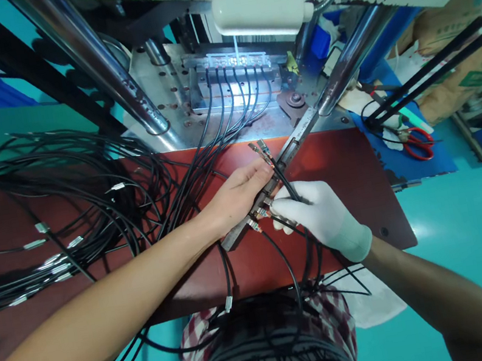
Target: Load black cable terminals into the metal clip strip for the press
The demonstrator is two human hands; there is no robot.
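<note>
My bare left hand (245, 191) is closed over a slotted metal bar fixture (293, 146), its fingertips at the terminal ends of some black cables (286, 180). Metal terminals (260, 150) stick up just past the thumb tip. My white-gloved right hand (323, 213) pinches a black cable close to the bar; its lower fingers are partly hidden. Another terminal-ended cable (254, 225) sits on the bar's near end, below my left hand.
A large bundle of black cables (99, 192) covers the left of the red-brown table (341, 170). Behind stands a press with steel columns (96, 63); a clear moulded strip (237, 61) with several cables lies in its die. Red-handled scissors (417, 143) are at right.
</note>
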